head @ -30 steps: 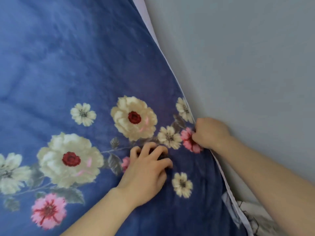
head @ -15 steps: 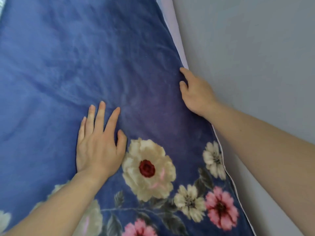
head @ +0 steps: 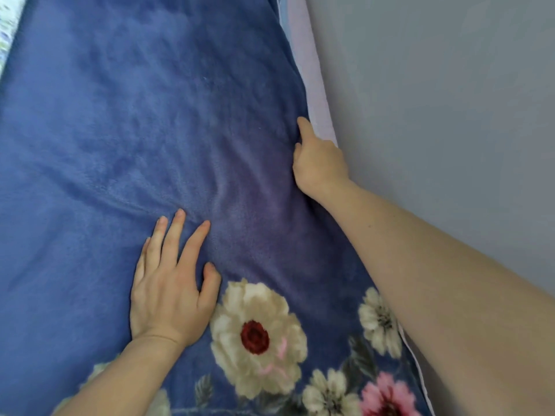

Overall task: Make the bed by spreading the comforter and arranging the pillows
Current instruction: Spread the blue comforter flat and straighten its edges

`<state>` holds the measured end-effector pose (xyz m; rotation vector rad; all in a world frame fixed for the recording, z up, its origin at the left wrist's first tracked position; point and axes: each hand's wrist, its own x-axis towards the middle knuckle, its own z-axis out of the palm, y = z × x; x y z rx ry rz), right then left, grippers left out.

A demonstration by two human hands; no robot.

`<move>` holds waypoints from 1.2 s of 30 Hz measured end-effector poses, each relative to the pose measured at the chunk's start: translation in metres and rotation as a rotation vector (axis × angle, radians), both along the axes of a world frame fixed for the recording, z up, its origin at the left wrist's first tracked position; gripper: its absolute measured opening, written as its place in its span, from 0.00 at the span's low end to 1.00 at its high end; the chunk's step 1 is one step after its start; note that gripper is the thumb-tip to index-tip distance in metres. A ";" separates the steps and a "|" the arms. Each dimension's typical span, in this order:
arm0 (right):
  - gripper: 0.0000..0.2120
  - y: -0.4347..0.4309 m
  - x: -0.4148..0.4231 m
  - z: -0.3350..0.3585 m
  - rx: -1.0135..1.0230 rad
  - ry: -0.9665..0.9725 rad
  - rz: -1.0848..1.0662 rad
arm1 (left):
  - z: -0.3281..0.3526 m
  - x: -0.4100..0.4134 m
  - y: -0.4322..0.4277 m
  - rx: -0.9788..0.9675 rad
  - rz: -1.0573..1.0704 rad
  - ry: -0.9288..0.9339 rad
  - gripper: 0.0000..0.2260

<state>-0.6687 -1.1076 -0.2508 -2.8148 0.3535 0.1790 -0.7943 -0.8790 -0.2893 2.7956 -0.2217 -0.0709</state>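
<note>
A blue fleece comforter [head: 144, 121] with cream and pink flowers along its near part covers the bed and fills most of the view. My left hand [head: 171, 289] lies flat on it, palm down and fingers spread, just left of a large cream flower [head: 258, 334]. My right hand [head: 318, 166] is at the comforter's right edge beside the wall. Its thumb rests on top of the edge, and its fingers curl over the edge, out of sight. Small creases run between the two hands. No pillow is in view.
A plain grey wall [head: 450, 115] runs close along the bed's right side. A pale lilac strip of sheet [head: 312, 70] shows between comforter and wall. A bit of light patterned fabric [head: 7, 22] sits at the top left corner.
Both hands have moved up the bed from the flowers onto plain blue fabric. My left hand opened from curled fingers to flat. My right hand's fingers now wrap over the edge.
</note>
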 end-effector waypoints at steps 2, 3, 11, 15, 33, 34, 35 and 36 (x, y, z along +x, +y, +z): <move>0.23 -0.011 -0.003 0.035 -0.180 -0.051 0.176 | 0.004 -0.001 0.001 -0.026 0.014 0.003 0.27; 0.22 -0.022 -0.005 0.057 -0.289 -0.097 0.258 | 0.009 -0.002 0.000 -0.064 0.018 -0.008 0.27; 0.23 -0.060 -0.023 0.032 -0.551 0.023 0.225 | 0.031 -0.012 -0.083 -0.098 -0.147 0.057 0.30; 0.26 -0.064 -0.026 -0.019 -0.545 0.124 0.095 | -0.002 -0.014 -0.082 0.016 -0.159 0.027 0.30; 0.25 0.006 -0.316 -0.016 0.205 -0.035 -0.319 | 0.039 -0.067 -0.088 0.008 -0.286 0.269 0.25; 0.24 -0.001 -0.315 -0.016 0.285 -0.042 -0.340 | 0.041 -0.089 -0.088 -0.026 -0.328 0.234 0.24; 0.24 -0.006 -0.322 -0.014 0.335 -0.026 -0.372 | 0.043 -0.115 -0.087 -0.049 -0.378 0.215 0.23; 0.23 -0.009 -0.329 -0.013 0.352 0.009 -0.404 | 0.042 -0.136 -0.086 -0.067 -0.411 0.210 0.23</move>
